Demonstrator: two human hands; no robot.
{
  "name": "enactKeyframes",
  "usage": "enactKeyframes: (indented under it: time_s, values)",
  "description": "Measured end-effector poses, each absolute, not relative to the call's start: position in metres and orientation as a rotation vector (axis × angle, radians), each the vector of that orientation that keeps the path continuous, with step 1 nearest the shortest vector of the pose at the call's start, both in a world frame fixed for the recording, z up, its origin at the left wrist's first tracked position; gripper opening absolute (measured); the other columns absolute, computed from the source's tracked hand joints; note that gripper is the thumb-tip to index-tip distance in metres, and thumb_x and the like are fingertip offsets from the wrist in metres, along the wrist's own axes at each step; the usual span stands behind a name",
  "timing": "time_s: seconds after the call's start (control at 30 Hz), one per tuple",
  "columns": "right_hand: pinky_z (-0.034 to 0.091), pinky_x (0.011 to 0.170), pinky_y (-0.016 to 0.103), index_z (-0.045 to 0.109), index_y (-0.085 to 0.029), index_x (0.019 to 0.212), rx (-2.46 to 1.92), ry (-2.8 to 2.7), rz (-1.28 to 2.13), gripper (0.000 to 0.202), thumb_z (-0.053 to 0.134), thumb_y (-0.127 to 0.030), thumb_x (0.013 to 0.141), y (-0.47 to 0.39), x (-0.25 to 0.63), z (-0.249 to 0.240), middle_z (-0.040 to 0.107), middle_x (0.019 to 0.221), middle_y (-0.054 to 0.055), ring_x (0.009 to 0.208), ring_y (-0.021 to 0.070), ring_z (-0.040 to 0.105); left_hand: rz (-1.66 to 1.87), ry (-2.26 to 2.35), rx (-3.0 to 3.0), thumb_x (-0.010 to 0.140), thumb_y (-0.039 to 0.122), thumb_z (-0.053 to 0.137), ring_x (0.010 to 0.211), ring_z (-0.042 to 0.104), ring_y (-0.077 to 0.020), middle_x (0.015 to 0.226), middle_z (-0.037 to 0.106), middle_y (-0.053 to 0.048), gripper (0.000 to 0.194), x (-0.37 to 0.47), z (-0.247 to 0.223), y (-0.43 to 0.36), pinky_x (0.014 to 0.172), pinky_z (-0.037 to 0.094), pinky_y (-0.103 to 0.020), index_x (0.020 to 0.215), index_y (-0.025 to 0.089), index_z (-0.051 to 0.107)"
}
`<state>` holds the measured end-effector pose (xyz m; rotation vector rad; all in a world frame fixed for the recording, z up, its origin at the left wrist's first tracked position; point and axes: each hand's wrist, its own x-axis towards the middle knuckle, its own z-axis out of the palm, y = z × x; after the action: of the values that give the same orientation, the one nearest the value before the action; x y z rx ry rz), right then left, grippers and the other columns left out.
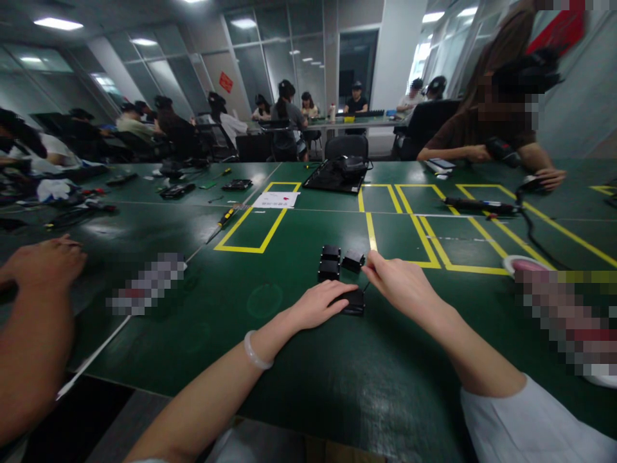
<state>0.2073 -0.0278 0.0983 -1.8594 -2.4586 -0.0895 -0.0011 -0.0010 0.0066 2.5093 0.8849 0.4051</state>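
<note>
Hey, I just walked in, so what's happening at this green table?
A person is working with two bare hands. The left hand rests on a black piece on the green table. The right hand is pinched close by, seemingly on a thin dark item too small to make out. Three small black blocks sit just beyond the left hand.

Camera: one, on the wearer's head, above and behind the fingers (334, 293)
Facing: forward and down, past the fingers into the room
Fingers: fairly close, just below mid-picture
Forearms (226, 368): nearest, rising from the bottom edge
Table (299, 366): seen aslant, spreading around and beyond the fingers
People (289, 119): seated well beyond the fingers, small
Lights (58, 24): overhead, along the top edge
</note>
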Motion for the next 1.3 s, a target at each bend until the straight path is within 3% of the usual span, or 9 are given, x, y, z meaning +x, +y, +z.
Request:
enactKeyframes:
  time_s: [0.23, 0.97, 1.3]
  values:
    - [0.018, 0.047, 0.027, 0.050, -0.019, 0.101, -1.853, -2.451, -0.097, 0.030, 0.029, -0.040, 0.099, -0.0268, 0.2054, 0.0975, 0.068, 0.074, 0.005, 0.066, 0.0200, 0.065, 0.405, 0.878, 2.514, 0.100, 0.038, 0.036, 0.117, 0.051, -0.0199, 0.132, 0.054, -0.003, 0.040, -0.0010, 0.0071, -0.0007, 0.103, 0.040, -0.035, 0.138, 0.027, 0.043]
    - [0.021, 0.051, 0.025, 0.045, -0.020, 0.100, -1.643, -2.422, 0.081, 0.014, 0.035, -0.025, 0.092, -0.0266, 0.2128, 0.0926, 0.063, 0.073, 0.002, 0.056, 0.0128, 0.052, 0.401, 0.871, 2.514, 0.101, 0.037, 0.035, 0.116, 0.051, -0.0201, 0.131, 0.055, -0.004, 0.040, -0.0008, 0.0083, -0.0013, 0.102, 0.040, -0.035, 0.139, 0.027, 0.042]
    - [0.022, 0.051, 0.025, 0.046, -0.020, 0.098, -1.742, -2.457, 0.041, 0.021, 0.032, -0.036, 0.098, -0.0242, 0.2095, 0.0929, 0.067, 0.077, 0.005, 0.065, 0.0177, 0.060, 0.399, 0.879, 2.517, 0.101, 0.039, 0.035, 0.117, 0.051, -0.0201, 0.131, 0.055, -0.003, 0.040, -0.0009, 0.0076, -0.0011, 0.103, 0.040, -0.036, 0.138, 0.028, 0.043]
